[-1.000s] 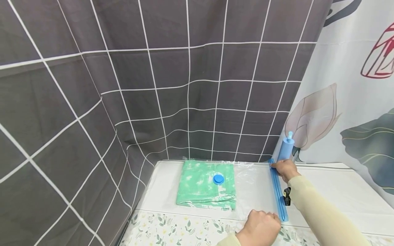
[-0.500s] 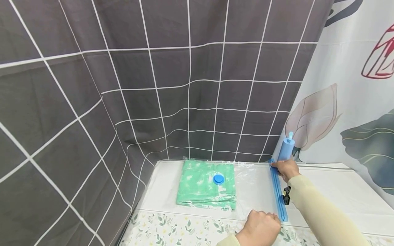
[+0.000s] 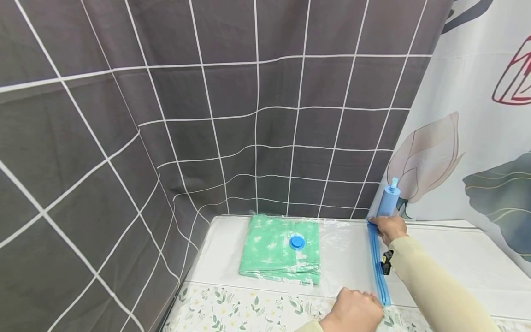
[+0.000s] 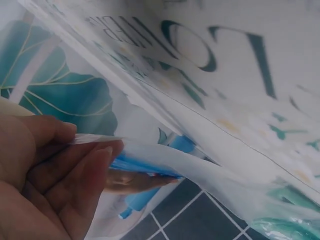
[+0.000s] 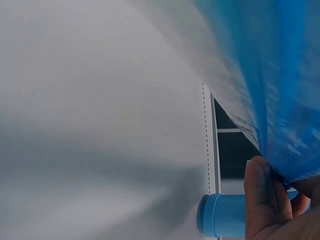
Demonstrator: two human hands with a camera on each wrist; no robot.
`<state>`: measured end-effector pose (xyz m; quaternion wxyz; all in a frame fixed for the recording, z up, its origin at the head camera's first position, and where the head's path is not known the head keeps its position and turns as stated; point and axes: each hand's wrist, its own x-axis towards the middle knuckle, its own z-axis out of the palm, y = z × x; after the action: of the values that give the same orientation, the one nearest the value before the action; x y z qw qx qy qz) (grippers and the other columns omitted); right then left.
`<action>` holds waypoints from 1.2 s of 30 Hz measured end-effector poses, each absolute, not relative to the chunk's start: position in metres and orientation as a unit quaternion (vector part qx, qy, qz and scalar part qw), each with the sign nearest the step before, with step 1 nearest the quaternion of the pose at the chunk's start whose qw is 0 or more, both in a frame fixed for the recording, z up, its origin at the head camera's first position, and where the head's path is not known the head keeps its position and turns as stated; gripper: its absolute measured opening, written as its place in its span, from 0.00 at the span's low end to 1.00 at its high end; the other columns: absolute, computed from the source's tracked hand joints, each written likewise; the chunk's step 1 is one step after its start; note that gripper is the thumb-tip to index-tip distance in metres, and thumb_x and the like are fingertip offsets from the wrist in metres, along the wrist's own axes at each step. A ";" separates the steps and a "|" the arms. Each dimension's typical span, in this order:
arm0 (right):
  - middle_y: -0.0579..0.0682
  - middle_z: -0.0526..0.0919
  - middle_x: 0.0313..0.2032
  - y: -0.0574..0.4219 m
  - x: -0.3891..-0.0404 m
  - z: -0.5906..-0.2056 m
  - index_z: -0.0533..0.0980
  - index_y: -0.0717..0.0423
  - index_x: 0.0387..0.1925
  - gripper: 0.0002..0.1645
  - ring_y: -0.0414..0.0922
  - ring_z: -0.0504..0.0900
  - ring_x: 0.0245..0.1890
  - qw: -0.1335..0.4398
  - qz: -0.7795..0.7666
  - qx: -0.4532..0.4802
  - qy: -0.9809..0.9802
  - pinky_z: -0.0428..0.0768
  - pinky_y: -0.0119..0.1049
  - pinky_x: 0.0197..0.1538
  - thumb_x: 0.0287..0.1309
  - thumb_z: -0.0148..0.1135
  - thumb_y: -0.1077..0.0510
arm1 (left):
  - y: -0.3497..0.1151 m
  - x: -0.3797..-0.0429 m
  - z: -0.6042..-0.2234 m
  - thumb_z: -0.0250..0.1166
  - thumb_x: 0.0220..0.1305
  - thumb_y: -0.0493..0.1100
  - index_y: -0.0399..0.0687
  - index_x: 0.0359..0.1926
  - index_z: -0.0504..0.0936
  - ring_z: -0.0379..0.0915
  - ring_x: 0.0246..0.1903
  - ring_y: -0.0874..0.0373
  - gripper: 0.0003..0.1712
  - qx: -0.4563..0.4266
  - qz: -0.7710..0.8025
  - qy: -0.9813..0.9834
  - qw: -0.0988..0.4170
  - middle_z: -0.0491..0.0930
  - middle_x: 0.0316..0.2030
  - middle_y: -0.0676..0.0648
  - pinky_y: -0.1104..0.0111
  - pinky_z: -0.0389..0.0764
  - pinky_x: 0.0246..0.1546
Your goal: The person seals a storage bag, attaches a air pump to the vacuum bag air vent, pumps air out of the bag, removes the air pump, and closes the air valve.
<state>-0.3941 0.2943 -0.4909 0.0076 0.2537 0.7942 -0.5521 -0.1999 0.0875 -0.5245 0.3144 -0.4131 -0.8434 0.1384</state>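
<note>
A clear plastic vacuum storage bag [image 3: 340,244] lies flat on the white surface, with a folded green cloth [image 3: 269,258] inside and a round blue valve [image 3: 297,242] on top. Along its right end runs a blue zip strip [image 3: 376,265]. My right hand [image 3: 392,228] pinches the far corner of that strip; in the right wrist view, fingertips [image 5: 257,170] grip the blue edge. My left hand [image 3: 352,311] is at the near edge by the strip. Thumb and fingers of the left hand [image 4: 65,170] pinch the clear film in the left wrist view.
A blue hand pump [image 3: 388,200] is at the back right, just beyond my right hand. Dark grid-patterned cloth [image 3: 274,124] hangs behind and at the left. A white cloth with leaf prints [image 3: 456,138] hangs at the right. Leaf-patterned fabric [image 3: 232,304] covers the front edge.
The head view has shifted slightly. The blue strip looks a little raised and darker, and its near end sits slightly closer to me. Both hands keep their hold.
</note>
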 end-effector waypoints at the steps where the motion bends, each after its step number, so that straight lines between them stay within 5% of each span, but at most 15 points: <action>1: 0.83 0.71 0.73 0.294 -0.394 -0.491 0.62 0.86 0.75 0.43 0.62 0.87 0.56 0.007 -0.554 0.255 0.793 0.83 0.60 0.79 0.76 0.68 0.58 | 0.088 -0.200 -0.524 0.71 0.75 0.56 0.73 0.35 0.91 0.69 0.17 0.76 0.08 -0.413 0.141 -0.844 0.311 0.78 0.18 0.68 0.76 0.66 0.12; 10: 0.82 0.70 0.74 0.296 -0.392 -0.491 0.57 0.85 0.79 0.47 0.62 0.85 0.59 0.017 -0.567 0.259 0.782 0.82 0.60 0.80 0.79 0.67 0.56 | 0.090 -0.197 -0.520 0.72 0.74 0.55 0.72 0.28 0.87 0.69 0.16 0.75 0.13 -0.403 0.140 -0.850 0.310 0.76 0.16 0.68 0.75 0.66 0.11; 17: 0.86 0.60 0.80 0.297 -0.393 -0.498 0.43 0.87 0.83 0.56 0.74 0.75 0.77 0.045 -0.583 0.231 0.778 0.76 0.61 0.83 0.79 0.65 0.56 | 0.091 -0.199 -0.518 0.73 0.73 0.53 0.70 0.27 0.86 0.69 0.16 0.75 0.14 -0.413 0.117 -0.862 0.269 0.77 0.18 0.67 0.77 0.67 0.12; 23: 0.76 0.75 0.62 0.301 -0.391 -0.504 0.51 0.90 0.79 0.54 0.56 0.86 0.53 0.064 -0.544 0.196 0.814 0.94 0.47 0.62 0.76 0.67 0.54 | 0.096 -0.203 -0.517 0.75 0.72 0.51 0.68 0.25 0.86 0.72 0.16 0.73 0.15 -0.396 0.097 -0.874 0.266 0.78 0.18 0.66 0.77 0.72 0.13; 30: 0.69 0.85 0.51 0.312 -0.383 -0.506 0.63 0.89 0.72 0.44 0.52 0.89 0.47 0.120 -0.501 0.164 0.841 0.96 0.48 0.58 0.75 0.64 0.55 | 0.106 -0.208 -0.518 0.77 0.70 0.51 0.71 0.24 0.88 0.76 0.18 0.74 0.16 -0.383 0.088 -0.880 0.265 0.81 0.19 0.67 0.78 0.75 0.15; 36: 0.56 0.88 0.35 0.324 -0.371 -0.509 0.70 0.84 0.63 0.31 0.42 0.87 0.33 0.155 -0.513 0.171 0.827 0.94 0.34 0.42 0.77 0.61 0.57 | 0.116 -0.214 -0.519 0.79 0.69 0.54 0.76 0.25 0.91 0.76 0.19 0.76 0.14 -0.370 0.079 -0.893 0.245 0.86 0.21 0.68 0.78 0.74 0.16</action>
<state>-0.3711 0.3236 -0.5089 0.1551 0.1713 0.8267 -0.5130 -0.2143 0.1164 -0.5188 0.2451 -0.3700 -0.8927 0.0789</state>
